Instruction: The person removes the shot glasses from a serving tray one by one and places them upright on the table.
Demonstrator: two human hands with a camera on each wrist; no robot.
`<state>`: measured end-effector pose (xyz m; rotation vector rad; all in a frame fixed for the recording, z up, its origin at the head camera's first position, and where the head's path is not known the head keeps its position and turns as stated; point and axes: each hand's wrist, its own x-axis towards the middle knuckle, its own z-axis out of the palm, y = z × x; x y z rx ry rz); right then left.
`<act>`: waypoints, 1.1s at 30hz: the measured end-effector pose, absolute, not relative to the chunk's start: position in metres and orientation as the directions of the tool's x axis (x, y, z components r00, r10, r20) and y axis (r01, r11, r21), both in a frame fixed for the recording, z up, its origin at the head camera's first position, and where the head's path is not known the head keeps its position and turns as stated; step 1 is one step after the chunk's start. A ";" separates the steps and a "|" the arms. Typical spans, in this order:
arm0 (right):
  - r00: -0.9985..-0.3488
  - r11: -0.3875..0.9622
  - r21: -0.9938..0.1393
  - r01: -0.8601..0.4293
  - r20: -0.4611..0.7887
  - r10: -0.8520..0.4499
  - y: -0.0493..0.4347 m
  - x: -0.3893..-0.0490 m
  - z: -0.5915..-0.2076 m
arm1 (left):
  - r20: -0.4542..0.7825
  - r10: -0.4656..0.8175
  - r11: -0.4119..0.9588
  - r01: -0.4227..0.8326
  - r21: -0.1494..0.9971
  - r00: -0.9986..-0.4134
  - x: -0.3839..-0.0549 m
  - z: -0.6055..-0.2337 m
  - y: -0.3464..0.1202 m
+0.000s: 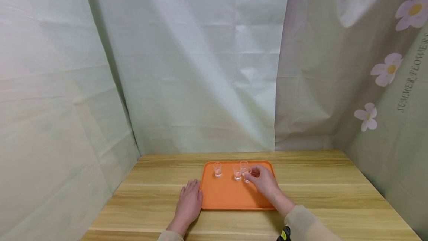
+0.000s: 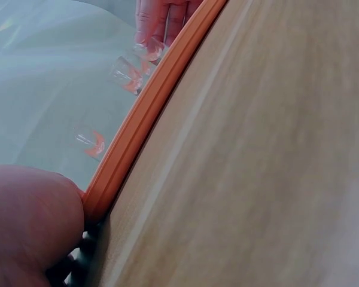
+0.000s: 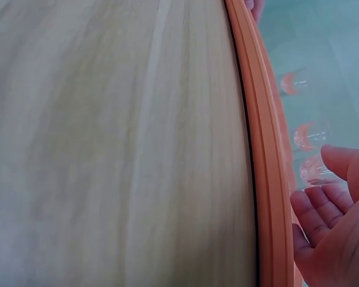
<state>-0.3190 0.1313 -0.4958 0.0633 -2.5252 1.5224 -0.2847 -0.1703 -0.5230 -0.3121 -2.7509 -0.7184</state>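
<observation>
An orange tray [image 1: 230, 195] lies on the table with small clear shot glasses on it. My right hand [image 1: 265, 182] reaches over the tray's right side, and its thumb and fingers pinch the nearest glass [image 1: 247, 177] of a close group. Just left of that one stands a second glass [image 1: 237, 174], with another glass [image 1: 243, 164] behind them, partly hidden. Apart from these, a single glass [image 1: 217, 169] stands upright near the tray's back left. Palm down, my left hand [image 1: 189, 202] rests on the table against the tray's left edge, its fingers extended.
The wooden table [image 1: 150, 200] surrounds the tray on all sides. Pale green cloth [image 1: 207, 84] hangs behind the table and at both sides; printed flowers [image 1: 386, 70] and lettering mark the right-hand cloth.
</observation>
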 end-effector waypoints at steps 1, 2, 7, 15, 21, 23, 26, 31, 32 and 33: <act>-0.980 0.472 -0.871 -0.136 0.187 0.063 0.132 -0.318 -0.496 | 0.321 0.136 0.853 0.276 0.442 -0.937 -0.285 -0.523 -0.170; -0.980 0.473 -0.871 -0.134 0.186 0.065 0.133 -0.318 -0.496 | 0.320 0.137 0.854 0.276 0.441 -0.937 -0.285 -0.524 -0.170; -0.977 0.515 -0.846 -0.138 0.202 0.072 0.143 -0.311 -0.493 | 0.322 0.136 0.856 0.275 0.439 -0.937 -0.284 -0.525 -0.171; -0.978 0.550 -0.828 -0.109 0.189 0.092 0.181 -0.302 -0.484 | 0.320 0.135 0.856 0.273 0.438 -0.938 -0.284 -0.523 -0.171; -0.976 0.581 -0.808 -0.094 0.190 0.107 0.217 -0.297 -0.482 | 0.311 0.130 0.855 0.265 0.445 -0.941 -0.284 -0.521 -0.170; -0.976 0.590 -0.803 -0.088 0.189 0.111 0.229 -0.296 -0.483 | 0.310 0.129 0.856 0.263 0.444 -0.942 -0.283 -0.521 -0.170; -0.975 0.598 -0.797 -0.085 0.189 0.114 0.244 -0.294 -0.483 | 0.308 0.127 0.858 0.260 0.444 -0.943 -0.283 -0.521 -0.170; -0.976 0.615 -0.786 -0.063 0.177 0.126 0.265 -0.292 -0.486 | 0.309 0.130 0.861 0.262 0.436 -0.942 -0.284 -0.521 -0.170; -0.976 0.618 -0.784 -0.059 0.176 0.130 0.269 -0.291 -0.487 | 0.310 0.129 0.860 0.262 0.437 -0.942 -0.284 -0.521 -0.170; -0.975 0.621 -0.782 -0.054 0.175 0.136 0.272 -0.291 -0.488 | 0.312 0.129 0.860 0.263 0.438 -0.941 -0.284 -0.521 -0.170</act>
